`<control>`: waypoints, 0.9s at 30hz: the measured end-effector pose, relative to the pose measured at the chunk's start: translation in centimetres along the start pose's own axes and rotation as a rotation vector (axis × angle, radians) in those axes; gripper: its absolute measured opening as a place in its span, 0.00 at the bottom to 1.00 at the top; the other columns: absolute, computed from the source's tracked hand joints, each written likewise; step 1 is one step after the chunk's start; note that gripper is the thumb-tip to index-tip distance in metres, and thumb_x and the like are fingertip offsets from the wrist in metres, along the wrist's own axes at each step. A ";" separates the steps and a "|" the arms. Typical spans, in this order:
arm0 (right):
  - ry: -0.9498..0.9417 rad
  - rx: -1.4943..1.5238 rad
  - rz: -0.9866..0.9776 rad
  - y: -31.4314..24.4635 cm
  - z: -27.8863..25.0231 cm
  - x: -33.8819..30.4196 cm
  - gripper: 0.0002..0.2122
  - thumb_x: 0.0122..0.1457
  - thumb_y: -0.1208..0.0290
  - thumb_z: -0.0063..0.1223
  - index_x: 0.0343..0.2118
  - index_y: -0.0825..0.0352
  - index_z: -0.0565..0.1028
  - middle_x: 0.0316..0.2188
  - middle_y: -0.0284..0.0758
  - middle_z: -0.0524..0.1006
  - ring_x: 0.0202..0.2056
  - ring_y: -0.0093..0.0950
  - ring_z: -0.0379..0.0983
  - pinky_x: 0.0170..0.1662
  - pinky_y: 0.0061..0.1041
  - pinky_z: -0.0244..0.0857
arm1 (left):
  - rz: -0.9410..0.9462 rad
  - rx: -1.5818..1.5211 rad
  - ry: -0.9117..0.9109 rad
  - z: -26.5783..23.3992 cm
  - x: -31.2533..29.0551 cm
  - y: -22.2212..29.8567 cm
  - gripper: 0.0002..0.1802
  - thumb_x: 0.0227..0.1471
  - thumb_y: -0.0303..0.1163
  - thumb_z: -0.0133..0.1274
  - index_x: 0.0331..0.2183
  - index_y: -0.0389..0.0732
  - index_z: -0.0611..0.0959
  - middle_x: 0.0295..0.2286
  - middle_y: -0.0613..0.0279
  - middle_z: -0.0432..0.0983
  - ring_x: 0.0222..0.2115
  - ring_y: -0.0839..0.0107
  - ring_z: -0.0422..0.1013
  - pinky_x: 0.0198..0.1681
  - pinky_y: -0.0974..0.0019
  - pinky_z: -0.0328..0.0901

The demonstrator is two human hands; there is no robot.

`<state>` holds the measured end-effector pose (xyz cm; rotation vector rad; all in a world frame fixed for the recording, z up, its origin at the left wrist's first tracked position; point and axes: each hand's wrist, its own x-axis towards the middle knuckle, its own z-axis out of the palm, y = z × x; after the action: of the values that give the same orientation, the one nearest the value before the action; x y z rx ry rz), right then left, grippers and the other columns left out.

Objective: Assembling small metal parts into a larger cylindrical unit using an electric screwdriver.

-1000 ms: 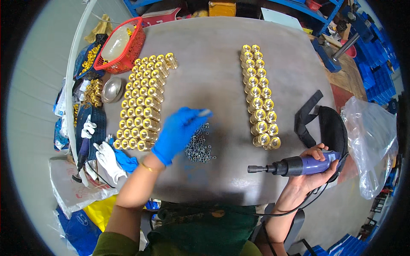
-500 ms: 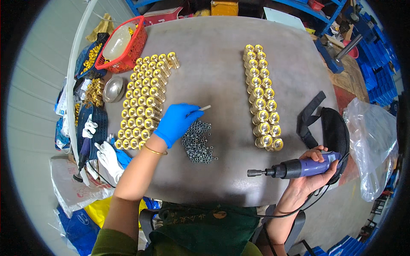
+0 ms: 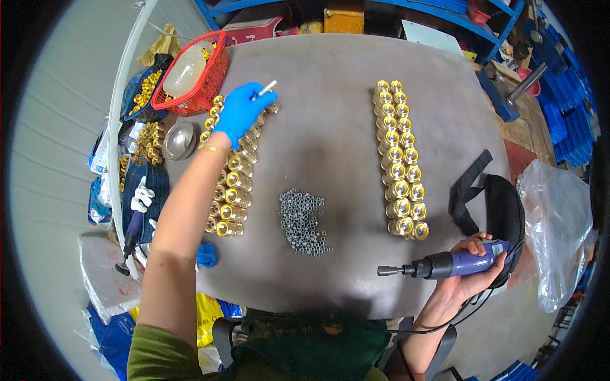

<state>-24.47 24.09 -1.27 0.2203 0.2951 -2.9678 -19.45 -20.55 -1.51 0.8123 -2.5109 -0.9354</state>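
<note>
My left hand (image 3: 241, 113), in a blue glove, pinches a short white stick (image 3: 267, 88) that points up and to the right. It is over the far end of the left block of brass fittings (image 3: 236, 180) and hides several of them; whether it touches one I cannot tell. In my bare right hand (image 3: 473, 267) lies a purple and black electric screwdriver (image 3: 454, 262), its socket bit pointing left above the table's near right part. Between the brass groups lies a pile of small grey nuts (image 3: 302, 219).
Two columns of brass fittings (image 3: 397, 171) stand upright on the grey table (image 3: 324, 127). Along the left edge are a red basket (image 3: 219, 66), a metal bowl (image 3: 180, 141) and a second purple tool (image 3: 133, 230). A black strap pouch (image 3: 502, 209) and clear plastic bag (image 3: 549, 209) lie at right.
My left hand has moved away from beside the nuts to the far end of the left brass block, still with the white stick. My right hand keeps its hold on the screwdriver.
</note>
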 end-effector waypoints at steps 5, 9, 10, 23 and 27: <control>-0.007 -0.034 0.002 0.6 0.0 0.3 0.17 0.50 0.64 0.52 0.34 0.73 0.63 0.26 0.38 0.66 0.23 0.24 0.64 0.30 0.21 0.65 | 0.070 0.057 0.054 -0.3 3.5 -2.5 0.17 0.43 0.42 0.54 0.27 0.36 0.76 0.21 0.54 0.70 0.21 0.64 0.65 0.28 0.63 0.61; -0.006 -0.039 0.009 0.7 0.2 0.5 0.17 0.50 0.64 0.52 0.34 0.73 0.63 0.27 0.38 0.66 0.23 0.24 0.64 0.30 0.21 0.65 | 0.101 0.129 0.060 0.3 4.1 -2.3 0.16 0.43 0.41 0.54 0.25 0.35 0.75 0.21 0.50 0.70 0.22 0.59 0.65 0.28 0.62 0.61; -0.006 -0.038 0.013 0.8 0.1 0.7 0.17 0.50 0.64 0.52 0.34 0.72 0.63 0.27 0.38 0.66 0.23 0.24 0.64 0.30 0.21 0.65 | 0.159 0.187 0.056 0.1 4.3 -2.5 0.16 0.43 0.40 0.53 0.25 0.35 0.74 0.22 0.49 0.70 0.23 0.56 0.66 0.29 0.61 0.61; 0.045 -0.069 -0.007 1.1 0.5 0.3 0.17 0.51 0.61 0.50 0.34 0.71 0.64 0.29 0.38 0.68 0.22 0.21 0.62 0.26 0.17 0.62 | 0.238 0.312 -0.320 -0.9 6.0 -3.6 0.21 0.34 0.36 0.62 0.35 0.39 0.79 0.26 0.55 0.76 0.26 0.65 0.72 0.33 0.66 0.65; 0.073 -0.119 -0.057 1.0 1.0 -0.1 0.18 0.51 0.60 0.50 0.35 0.71 0.64 0.30 0.39 0.68 0.22 0.21 0.62 0.26 0.17 0.61 | 0.218 0.477 -0.375 -0.5 4.0 -0.4 0.19 0.36 0.36 0.60 0.34 0.38 0.80 0.28 0.57 0.77 0.25 0.71 0.72 0.30 0.68 0.65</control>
<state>-24.37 22.93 -0.43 0.3104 0.4929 -2.9901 -22.15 -23.48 -0.95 0.5002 -3.1375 -0.4487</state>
